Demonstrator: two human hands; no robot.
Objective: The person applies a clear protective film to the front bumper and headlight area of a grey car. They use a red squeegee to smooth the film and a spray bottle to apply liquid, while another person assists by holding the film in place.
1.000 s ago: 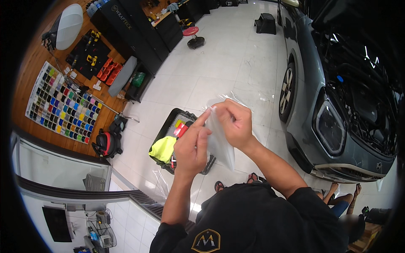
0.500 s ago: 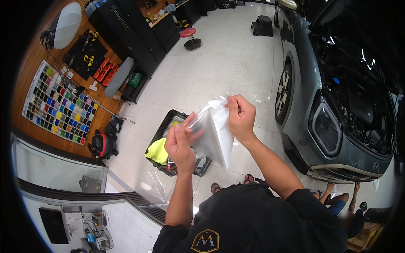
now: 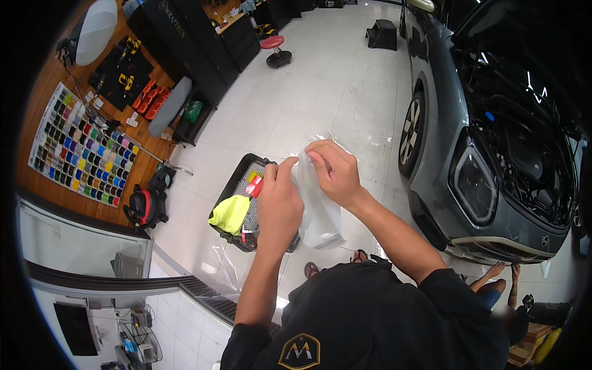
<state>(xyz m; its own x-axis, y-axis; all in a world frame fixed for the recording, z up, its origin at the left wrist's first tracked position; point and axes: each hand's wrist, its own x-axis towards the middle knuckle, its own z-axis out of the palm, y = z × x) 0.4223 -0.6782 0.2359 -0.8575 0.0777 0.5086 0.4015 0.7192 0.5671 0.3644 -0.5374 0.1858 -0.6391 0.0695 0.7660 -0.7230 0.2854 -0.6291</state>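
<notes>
A piece of clear and whitish plastic film (image 3: 322,222) hangs between my two hands in front of my body. My left hand (image 3: 279,200) pinches its upper edge, thumb and fingers pressed together. My right hand (image 3: 338,174) grips the same edge a little to the right, and the two hands are nearly touching. The lower part of the film hangs loose and curled. Below and left of the film, a black open case (image 3: 223,196) lies on the floor. A neon yellow cloth (image 3: 229,216) and a red item (image 3: 254,186) are in it.
A grey car (image 3: 441,172) with its hood up stands at the right. Another person's hands (image 3: 505,269) touch its front bumper. Loose clear film (image 3: 225,268) lies near the floor grate. A red stool (image 3: 273,43) and black step (image 3: 381,36) stand farther off.
My hands have come closer together at the film's top edge, the right one moving left. The film now hangs narrower and more folded, and more of the case shows.
</notes>
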